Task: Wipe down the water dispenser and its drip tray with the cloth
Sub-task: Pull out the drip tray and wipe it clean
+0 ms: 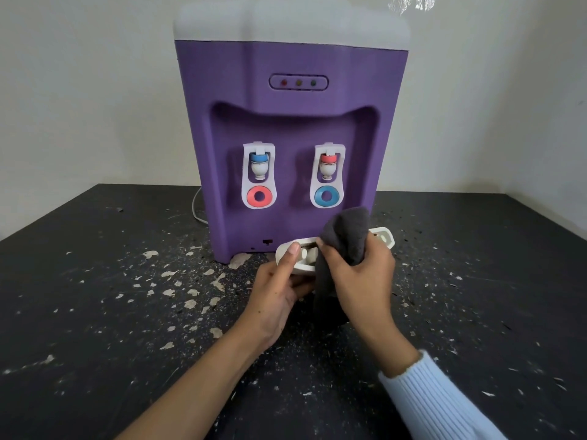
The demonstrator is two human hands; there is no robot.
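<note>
A purple water dispenser (292, 122) with a white top stands on the dark table, two white taps on its front. The white drip tray (386, 238) is off the dispenser, held in the air just in front of its base. My left hand (276, 290) grips the tray's left end, thumb on its rim. My right hand (359, 274) is closed on a dark grey cloth (346, 236), pressing it onto the tray's middle. The cloth hides most of the tray's centre and hangs down below it.
The black table (127, 312) is scuffed, with many pale chips of worn paint around the dispenser. A white cable (195, 208) runs behind the dispenser's left side. A pale wall stands close behind.
</note>
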